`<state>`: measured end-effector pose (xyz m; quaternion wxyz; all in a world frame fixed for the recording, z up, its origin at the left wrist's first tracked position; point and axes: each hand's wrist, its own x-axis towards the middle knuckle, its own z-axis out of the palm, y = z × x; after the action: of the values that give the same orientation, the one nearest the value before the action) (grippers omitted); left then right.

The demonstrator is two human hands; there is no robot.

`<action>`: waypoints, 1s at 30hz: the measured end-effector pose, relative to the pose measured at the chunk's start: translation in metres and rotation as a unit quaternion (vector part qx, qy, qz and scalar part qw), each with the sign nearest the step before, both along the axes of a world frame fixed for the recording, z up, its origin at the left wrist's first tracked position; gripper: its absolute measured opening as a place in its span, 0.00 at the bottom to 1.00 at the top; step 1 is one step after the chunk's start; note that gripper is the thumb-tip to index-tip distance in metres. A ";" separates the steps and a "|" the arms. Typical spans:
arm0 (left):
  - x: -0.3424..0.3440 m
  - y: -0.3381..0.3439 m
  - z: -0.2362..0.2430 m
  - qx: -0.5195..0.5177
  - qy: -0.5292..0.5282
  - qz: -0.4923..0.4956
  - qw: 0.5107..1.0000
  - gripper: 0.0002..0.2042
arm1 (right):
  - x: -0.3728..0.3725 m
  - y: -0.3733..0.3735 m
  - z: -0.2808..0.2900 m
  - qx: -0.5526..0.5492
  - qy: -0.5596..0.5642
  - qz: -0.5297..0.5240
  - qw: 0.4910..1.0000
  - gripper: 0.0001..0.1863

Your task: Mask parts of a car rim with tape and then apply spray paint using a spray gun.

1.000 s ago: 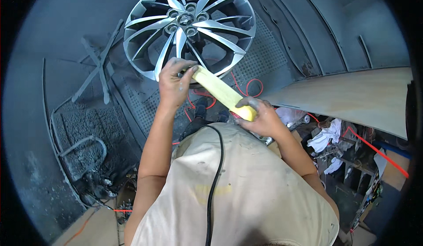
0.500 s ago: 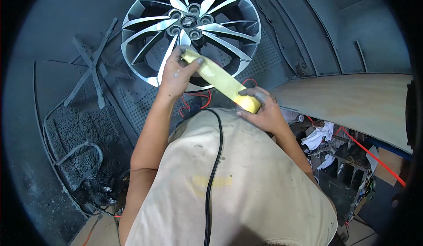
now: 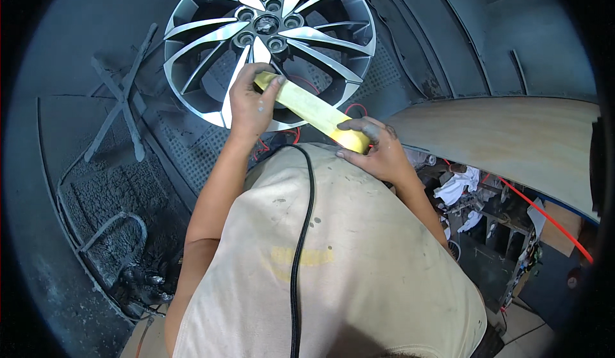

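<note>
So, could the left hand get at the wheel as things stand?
Probably yes: the left hand overlaps the wheel in view with nothing visible between, though depth is unclear. It pinches the yellow strip, so would likely need to let go first.

The person wore a loose, pale beige shirt (image 3: pixel 384 255), its cloth spreading below both hands and marked with dark smudges, some of them just below the right hand (image 3: pixel 379 149). Farther below the hands ran a faded yellow patch (image 3: pixel 318 257). A black cable (image 3: pixel 302 230) trailed down the front, starting below and between the hands. Fingers of both looked grimy, and a small pale fleck (image 3: pixel 261 108) dotted the left hand (image 3: pixel 252 105).
</note>
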<state>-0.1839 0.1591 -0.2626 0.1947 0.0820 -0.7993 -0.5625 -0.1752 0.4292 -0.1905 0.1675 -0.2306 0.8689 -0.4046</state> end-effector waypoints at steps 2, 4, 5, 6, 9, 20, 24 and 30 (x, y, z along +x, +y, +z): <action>-0.001 -0.003 0.005 0.021 -0.012 -0.001 1.000 0.12 | 0.000 0.001 0.000 0.005 -0.004 0.001 1.000 0.24; -0.001 -0.008 0.012 0.061 -0.036 0.001 0.997 0.12 | 0.000 0.001 0.000 0.010 -0.012 0.008 1.000 0.23; -0.001 -0.009 0.016 0.080 -0.049 0.002 0.996 0.12 | 0.001 0.001 0.000 0.013 -0.016 0.012 1.000 0.23; -0.002 -0.011 0.022 0.080 -0.050 0.001 0.996 0.12 | 0.001 -0.001 -0.001 0.012 -0.017 0.011 1.000 0.23; 0.001 -0.006 0.043 0.133 -0.015 -0.016 0.991 0.10 | 0.004 -0.007 -0.004 -0.042 -0.040 -0.084 0.995 0.18; 0.022 0.007 0.109 -0.018 -0.130 -0.142 0.981 0.14 | 0.011 0.013 0.033 0.092 -0.116 -0.123 0.981 0.10; 0.029 0.020 0.125 -0.299 0.074 -0.219 0.926 0.22 | 0.022 0.013 0.047 0.153 0.038 -0.051 0.986 0.12; 0.021 0.059 0.112 -0.277 0.049 -0.420 0.863 0.13 | 0.030 0.020 0.068 0.168 0.115 0.003 0.979 0.14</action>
<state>-0.1631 0.2184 -0.1511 -0.0060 -0.3463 -0.8705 -0.3496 -0.1452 0.4494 -0.1221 0.1043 -0.2466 0.9372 -0.2234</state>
